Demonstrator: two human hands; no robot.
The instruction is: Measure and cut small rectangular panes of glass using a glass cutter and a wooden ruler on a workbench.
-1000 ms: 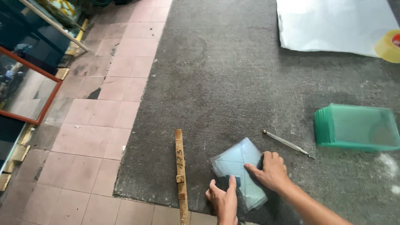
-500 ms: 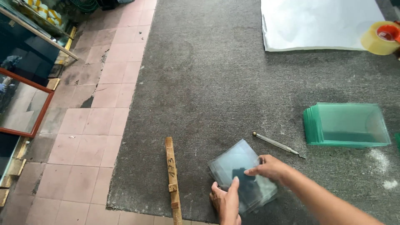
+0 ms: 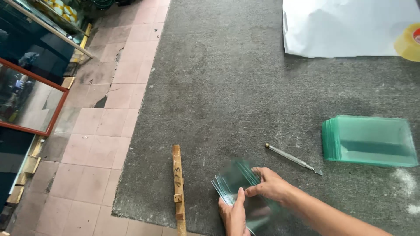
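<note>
Both hands hold the small stack of glass sheets (image 3: 236, 183) on the near grey mat (image 3: 245, 87). Left hand (image 3: 234, 214) grips its near edge; right hand (image 3: 271, 185) pinches its right side.

Both bare hands close on a small fanned stack of clear greenish glass panes (image 3: 236, 183) low on the grey felt-covered worktop (image 3: 245, 87); the left hand (image 3: 234, 214) grips its near edge, the right hand (image 3: 271, 185) its far side, the panes blurred; just beside them lies a worn wooden ruler (image 3: 177, 183); near the right hand rests a slim metal glass cutter (image 3: 291, 158); well apart sit a taller stack of green-tinted glass sheets (image 3: 372, 140), a white paper sheet (image 3: 345, 26) and a yellowish tape roll (image 3: 409, 41).
</note>
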